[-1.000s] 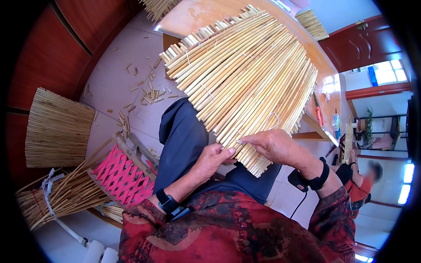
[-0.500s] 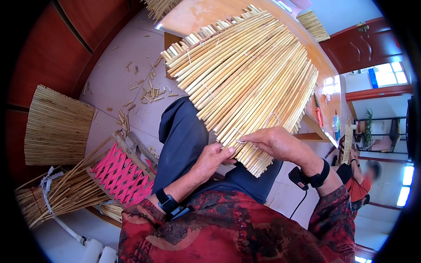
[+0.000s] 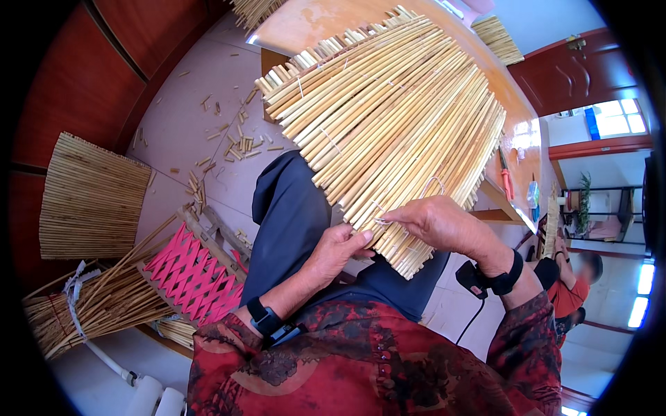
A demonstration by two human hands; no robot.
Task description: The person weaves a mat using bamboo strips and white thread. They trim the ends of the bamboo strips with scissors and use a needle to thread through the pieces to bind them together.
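Note:
A mat of straw-coloured reed stalks (image 3: 388,118), bound with white string, slants from my lap up onto the table. At its near left edge my left hand (image 3: 329,255) is closed, thumb on top and fingers curled underneath. My right hand (image 3: 440,225) rests over the near end of the mat, thumb and forefinger pinched on the white string (image 3: 380,220) beside my left thumb. A loose loop of that string (image 3: 435,182) stands up beyond the right knuckles. The right hand's other fingers are curled, and partly hidden.
Red-handled pliers (image 3: 506,182) lie on the wooden table (image 3: 517,132). Cut reed pieces (image 3: 243,144) litter the floor. To the left are a finished-looking mat (image 3: 90,197), a pink-strapped stool (image 3: 194,267) and a reed bundle (image 3: 104,305). Another person (image 3: 572,284) sits at the right.

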